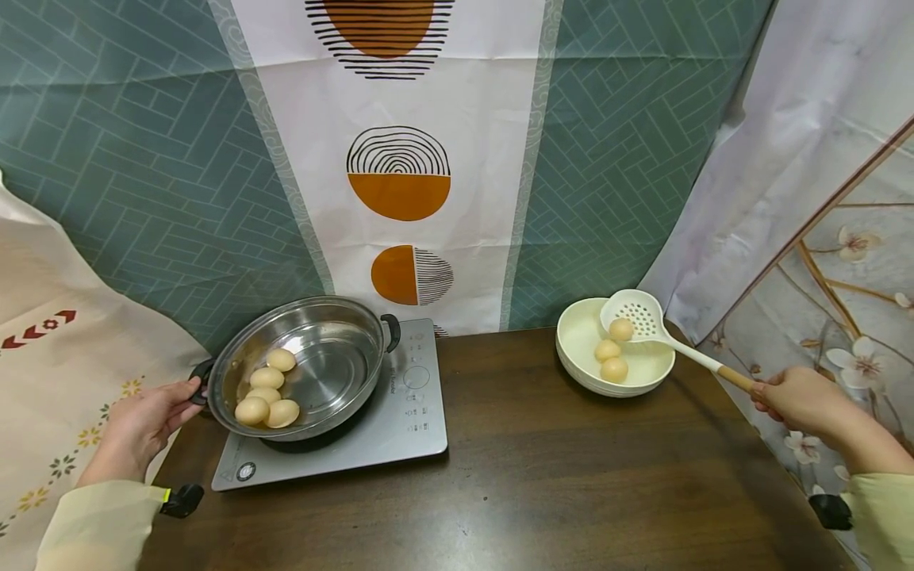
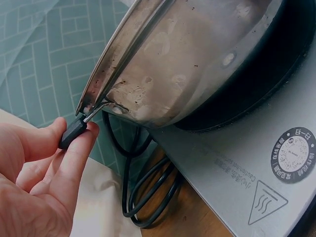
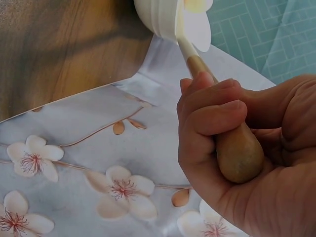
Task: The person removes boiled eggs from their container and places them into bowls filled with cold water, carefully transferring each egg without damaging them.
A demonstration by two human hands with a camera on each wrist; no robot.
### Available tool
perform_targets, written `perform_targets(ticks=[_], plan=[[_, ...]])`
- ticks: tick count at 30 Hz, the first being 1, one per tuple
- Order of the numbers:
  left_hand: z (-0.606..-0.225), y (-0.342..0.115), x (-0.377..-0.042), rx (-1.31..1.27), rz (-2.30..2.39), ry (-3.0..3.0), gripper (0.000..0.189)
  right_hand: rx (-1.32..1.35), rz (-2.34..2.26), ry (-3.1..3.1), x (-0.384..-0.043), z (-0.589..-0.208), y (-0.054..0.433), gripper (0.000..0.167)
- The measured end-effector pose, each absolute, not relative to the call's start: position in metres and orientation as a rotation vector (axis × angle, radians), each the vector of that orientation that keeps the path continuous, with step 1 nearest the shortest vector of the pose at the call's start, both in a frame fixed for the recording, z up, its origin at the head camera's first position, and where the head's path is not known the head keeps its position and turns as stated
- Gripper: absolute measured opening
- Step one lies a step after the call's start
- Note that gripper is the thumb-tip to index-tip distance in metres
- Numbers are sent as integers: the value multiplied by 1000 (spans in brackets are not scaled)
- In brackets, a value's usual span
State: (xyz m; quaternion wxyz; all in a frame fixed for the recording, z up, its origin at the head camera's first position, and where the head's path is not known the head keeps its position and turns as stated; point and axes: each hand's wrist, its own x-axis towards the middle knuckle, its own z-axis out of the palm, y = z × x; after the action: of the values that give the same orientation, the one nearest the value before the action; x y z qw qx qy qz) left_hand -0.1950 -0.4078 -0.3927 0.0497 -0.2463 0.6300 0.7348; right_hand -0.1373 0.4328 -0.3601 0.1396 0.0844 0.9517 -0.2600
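With the left hand point(image 1: 146, 416) pinched on the pan handle point(image 2: 73, 133) at frame left and the right hand point(image 1: 803, 400) curled round the skimmer point(image 1: 650, 325), best to tilt low and slowly, rolling the egg point(image 1: 621, 329) softly into the bowl point(image 1: 646, 369), both at frame right.

The left hand point(image 1: 146, 420) was bare below a pale yellow left sleeve point(image 1: 100, 527) with a plain edge. A small black device point(image 1: 184, 501) with a rounded outline stuck out beside it, next to a narrow strip of bright yellow-green point(image 1: 167, 496). The right hand point(image 1: 810, 403) was bare too, the right sleeve point(image 1: 881, 511) a similar pale yellow, with another dark device point(image 1: 831, 511) by its edge.
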Motion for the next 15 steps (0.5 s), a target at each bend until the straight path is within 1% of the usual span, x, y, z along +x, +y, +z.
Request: perform_targets(ticks=[15], plan=[[-396,-410,-192,-791,2201,1950,11,218,-563,2840,-143,-357,419,37]])
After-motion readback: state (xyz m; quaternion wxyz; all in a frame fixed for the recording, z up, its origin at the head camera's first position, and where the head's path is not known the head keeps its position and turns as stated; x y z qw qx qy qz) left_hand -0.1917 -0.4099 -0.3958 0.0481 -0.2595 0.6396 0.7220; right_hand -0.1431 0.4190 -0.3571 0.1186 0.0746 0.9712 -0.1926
